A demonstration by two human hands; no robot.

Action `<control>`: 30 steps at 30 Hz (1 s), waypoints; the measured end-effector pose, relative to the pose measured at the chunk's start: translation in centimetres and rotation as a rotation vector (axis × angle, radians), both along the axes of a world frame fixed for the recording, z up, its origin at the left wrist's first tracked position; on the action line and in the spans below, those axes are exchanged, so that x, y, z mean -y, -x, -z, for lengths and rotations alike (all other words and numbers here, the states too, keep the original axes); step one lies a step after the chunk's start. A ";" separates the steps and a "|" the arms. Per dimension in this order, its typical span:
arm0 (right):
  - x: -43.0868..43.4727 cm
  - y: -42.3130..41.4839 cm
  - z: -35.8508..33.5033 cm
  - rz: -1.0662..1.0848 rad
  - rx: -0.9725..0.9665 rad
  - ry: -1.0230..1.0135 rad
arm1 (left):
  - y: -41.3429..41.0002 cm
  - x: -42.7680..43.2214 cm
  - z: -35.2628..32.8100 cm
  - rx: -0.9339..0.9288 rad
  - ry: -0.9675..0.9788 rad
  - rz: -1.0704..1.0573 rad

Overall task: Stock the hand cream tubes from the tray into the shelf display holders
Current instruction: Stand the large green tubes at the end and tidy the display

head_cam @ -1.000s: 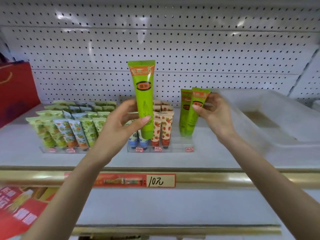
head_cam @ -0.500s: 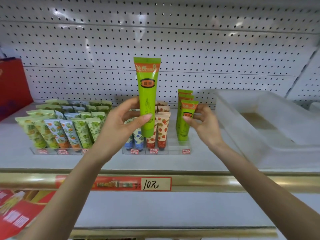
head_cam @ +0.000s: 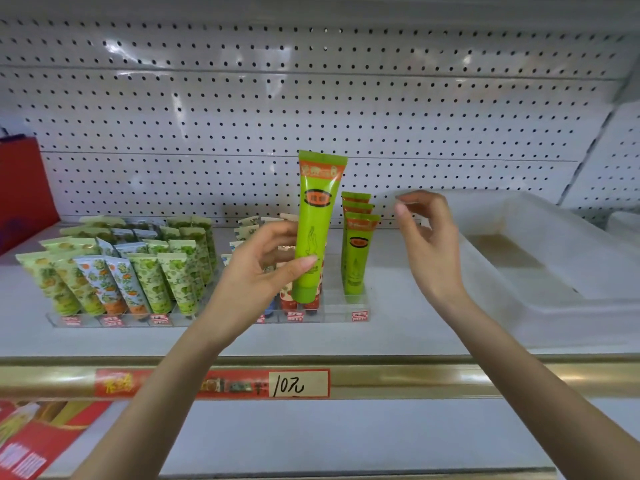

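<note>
Pegboard (head_cam: 415,116) is seen behind; a green tube (head_cam: 317,223) is gripped upright by the left hand (head_cam: 256,282). The right hand (head_cam: 429,247) is held loosely open, near the stocked tubes (head_cam: 356,258).

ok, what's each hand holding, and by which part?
Left hand pinches the upright green tube on its lower body, just above the cap. Right hand holds nothing; it is apart from the shelved green tubes.
</note>
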State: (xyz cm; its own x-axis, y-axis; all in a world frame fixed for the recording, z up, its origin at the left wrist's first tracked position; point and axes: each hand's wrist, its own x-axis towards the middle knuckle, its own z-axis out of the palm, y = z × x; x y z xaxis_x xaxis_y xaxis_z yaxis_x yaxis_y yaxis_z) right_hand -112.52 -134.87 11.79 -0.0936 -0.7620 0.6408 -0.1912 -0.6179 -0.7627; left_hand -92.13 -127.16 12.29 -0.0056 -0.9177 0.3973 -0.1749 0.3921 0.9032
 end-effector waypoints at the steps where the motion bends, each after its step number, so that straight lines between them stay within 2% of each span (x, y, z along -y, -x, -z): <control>1: -0.5 -0.2 -0.6 -0.033 0.015 0.009 | 0.4 0.0 0.0 0.010 0.009 0.009; 7: -3.4 -2.0 -2.0 -0.361 0.107 -0.044 | 2.2 0.2 0.2 0.081 0.055 0.074; 10: -4.1 -2.3 -1.6 -0.389 0.143 -0.104 | 2.6 0.0 0.3 0.069 0.059 0.086; 15: -4.6 -1.8 -1.1 -0.403 0.157 -0.163 | 2.9 -0.2 0.7 0.152 0.069 0.043; 17: -4.5 -1.5 -1.2 -0.413 0.171 -0.178 | 2.6 0.0 0.8 0.282 0.099 -0.032; 21: -3.5 -0.4 -1.1 -0.341 0.169 -0.171 | 0.6 0.2 1.0 0.682 0.250 -0.257; 24: -2.3 0.4 -0.4 -0.273 0.137 -0.167 | -1.0 0.3 1.3 0.896 0.274 -0.373; 27: -1.5 0.6 0.4 -0.242 0.105 -0.178 | -2.2 0.4 2.0 1.015 0.219 -0.418; 30: -1.2 0.3 1.3 -0.230 0.058 -0.196 | -2.6 0.2 2.6 1.038 0.169 -0.423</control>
State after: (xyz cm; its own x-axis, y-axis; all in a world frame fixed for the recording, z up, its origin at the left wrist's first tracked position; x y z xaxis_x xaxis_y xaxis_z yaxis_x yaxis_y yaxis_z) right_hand -112.86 -133.68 10.45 0.0637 -0.8759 0.4782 -0.0161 -0.4801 -0.8771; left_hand -89.49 -127.37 9.73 -0.1063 -0.8594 0.5002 -0.9562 0.2264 0.1857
